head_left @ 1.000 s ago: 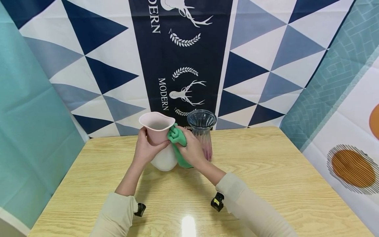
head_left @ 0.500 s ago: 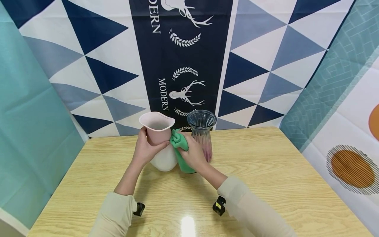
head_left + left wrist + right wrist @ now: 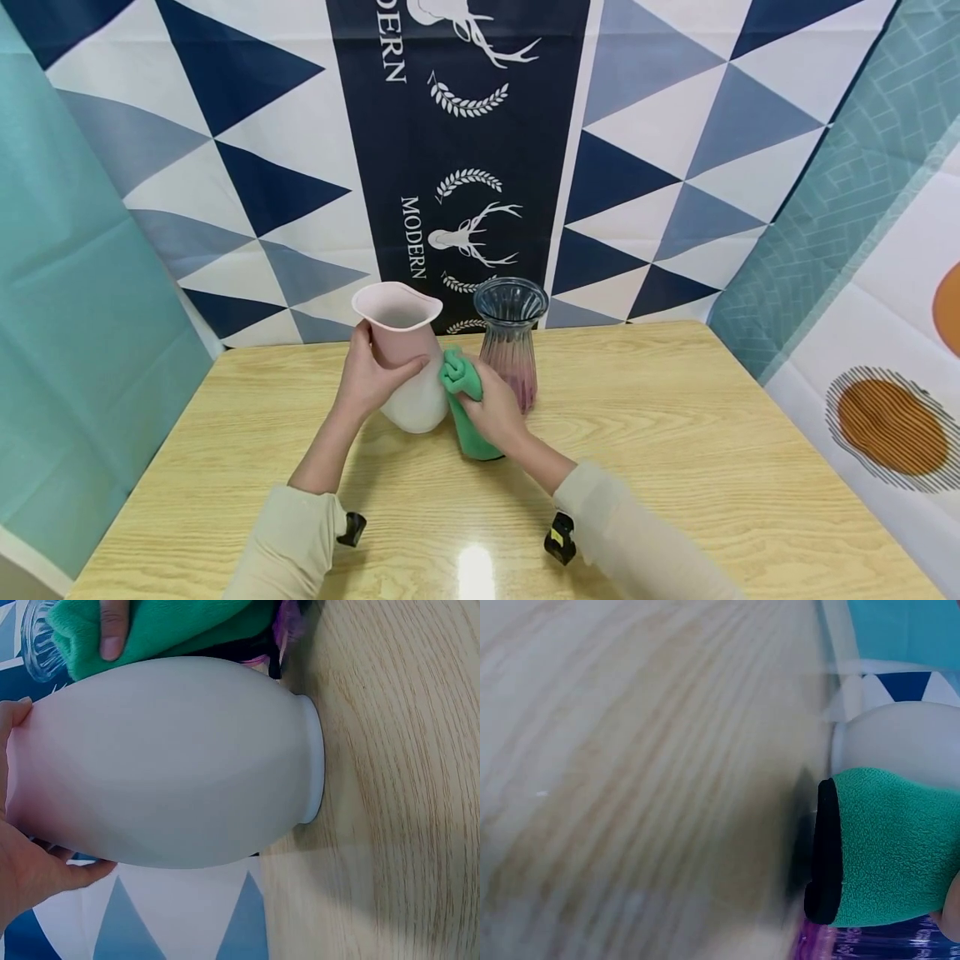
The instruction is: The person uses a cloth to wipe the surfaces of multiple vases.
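A pink-and-white vase (image 3: 415, 404) with a wavy rim stands upright on the wooden table. My left hand (image 3: 369, 372) grips it around its pink neck; in the left wrist view the thumb and fingers wrap the narrow end of the vase (image 3: 172, 765). Bunched in my right hand (image 3: 495, 406) is a green cloth (image 3: 467, 417), held against or close by the vase's right side. A dark edging shows on the cloth (image 3: 892, 847) in the right wrist view. Just behind the right hand stands a ribbed glass vase (image 3: 512, 342), blue above and pink below, partly hidden by that hand.
The wooden table (image 3: 675, 433) reaches to a patterned backdrop (image 3: 457, 167) behind the vases. Teal cloth (image 3: 82, 275) hangs at the left, and a printed sheet (image 3: 892, 400) at the right. Black wrist cameras sit at both cuffs.
My right hand has moved down and slightly right with the green cloth, from near the pink vase's neck to lower along its side. The left hand and both vases stay put.
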A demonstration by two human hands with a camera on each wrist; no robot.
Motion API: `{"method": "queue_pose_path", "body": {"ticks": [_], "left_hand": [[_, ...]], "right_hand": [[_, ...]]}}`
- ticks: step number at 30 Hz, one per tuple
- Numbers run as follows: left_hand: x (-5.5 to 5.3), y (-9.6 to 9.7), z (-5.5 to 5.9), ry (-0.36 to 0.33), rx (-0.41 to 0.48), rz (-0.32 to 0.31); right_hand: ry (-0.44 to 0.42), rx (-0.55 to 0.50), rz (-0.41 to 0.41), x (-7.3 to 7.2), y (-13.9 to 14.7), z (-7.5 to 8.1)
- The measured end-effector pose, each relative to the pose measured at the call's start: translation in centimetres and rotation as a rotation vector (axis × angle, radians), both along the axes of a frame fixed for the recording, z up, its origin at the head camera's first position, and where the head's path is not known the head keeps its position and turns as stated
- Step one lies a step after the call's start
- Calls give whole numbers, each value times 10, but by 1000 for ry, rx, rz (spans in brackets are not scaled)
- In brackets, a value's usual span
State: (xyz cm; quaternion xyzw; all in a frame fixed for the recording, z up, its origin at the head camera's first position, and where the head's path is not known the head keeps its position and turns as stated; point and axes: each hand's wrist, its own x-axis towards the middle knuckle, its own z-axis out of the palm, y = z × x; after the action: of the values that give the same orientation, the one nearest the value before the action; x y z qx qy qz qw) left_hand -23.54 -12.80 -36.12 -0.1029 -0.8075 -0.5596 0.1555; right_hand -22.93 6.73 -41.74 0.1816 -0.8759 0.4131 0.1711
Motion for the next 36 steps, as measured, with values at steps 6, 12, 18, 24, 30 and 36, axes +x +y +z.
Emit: {"method": "queue_pose_path", "body": {"ticks": [6,12,18,24,30,36], "left_hand": [[-3,0,-4,50,-13,52],[1,4,-4,38,-69,159],[4,7,-3,12,-88,207],[5,9,-1,4,-83,196],[3,8,-2,49,-61,174],[4,6,-3,54,-45,167]], "right_hand": [[-3,0,12,0,0,-8],[-17,27,11,3,1,-14],[-14,11,5,3,2,-15],[34,-58,9,0,3,-6],[145,-115,21,-5,-2,17],[187,-128,31,-8,-7,36]]}}
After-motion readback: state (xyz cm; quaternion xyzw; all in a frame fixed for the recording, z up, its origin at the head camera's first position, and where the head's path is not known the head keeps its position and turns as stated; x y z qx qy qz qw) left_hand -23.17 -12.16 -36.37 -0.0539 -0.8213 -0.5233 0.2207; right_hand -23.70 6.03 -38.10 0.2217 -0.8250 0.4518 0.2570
